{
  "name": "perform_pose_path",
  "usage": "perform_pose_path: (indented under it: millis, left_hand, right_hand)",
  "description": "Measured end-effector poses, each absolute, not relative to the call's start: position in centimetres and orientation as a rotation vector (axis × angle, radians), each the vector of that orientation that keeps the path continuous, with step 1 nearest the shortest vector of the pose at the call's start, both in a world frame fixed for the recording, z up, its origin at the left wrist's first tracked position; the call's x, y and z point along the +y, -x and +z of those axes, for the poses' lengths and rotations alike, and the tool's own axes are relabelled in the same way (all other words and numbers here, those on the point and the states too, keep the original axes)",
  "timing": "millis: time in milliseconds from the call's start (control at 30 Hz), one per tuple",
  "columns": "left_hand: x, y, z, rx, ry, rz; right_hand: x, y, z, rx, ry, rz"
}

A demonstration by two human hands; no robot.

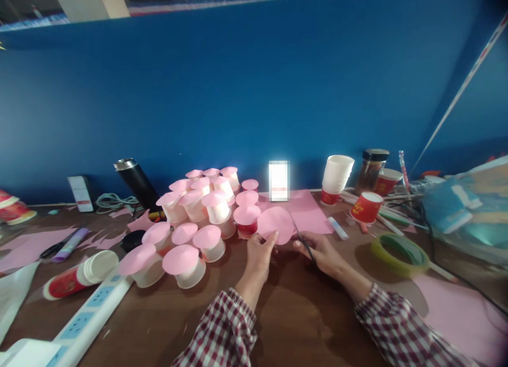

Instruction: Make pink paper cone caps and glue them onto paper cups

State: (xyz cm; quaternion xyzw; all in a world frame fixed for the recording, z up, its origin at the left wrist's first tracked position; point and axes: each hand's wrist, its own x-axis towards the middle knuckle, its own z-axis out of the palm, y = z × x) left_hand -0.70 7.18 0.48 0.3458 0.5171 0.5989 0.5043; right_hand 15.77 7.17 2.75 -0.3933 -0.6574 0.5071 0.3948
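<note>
Between thumb and fingers, my left hand (260,253) pinches the lower edge of a round pink paper disc (274,224). My right hand (319,253) is closed on a pair of scissors (304,244), whose blades point up and left beside the disc's right edge. Behind the disc, a larger pink paper sheet (311,212) lies on the table. Left of my hands stand several paper cups topped with shallow pink paper cones, among them a white cup (190,274) and a red cup (247,229). The scissors' handles are mostly hidden by my fingers.
A power strip (91,317) and a toppled cup stack (79,276) lie at the left, near a black thermos (137,184). To the right are upright stacked cups (336,176), a glue stick (338,228), an overturned red cup (366,207) and a tape roll (400,255).
</note>
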Motion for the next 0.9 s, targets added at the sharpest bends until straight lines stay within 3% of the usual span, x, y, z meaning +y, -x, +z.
perform_pose_path:
  millis: [900]
  left_hand:
    - [6.96,0.79,0.98,1.203,-0.774,1.456]
  right_hand:
    - [7.23,-15.89,2.7,-1.703,1.086,1.223]
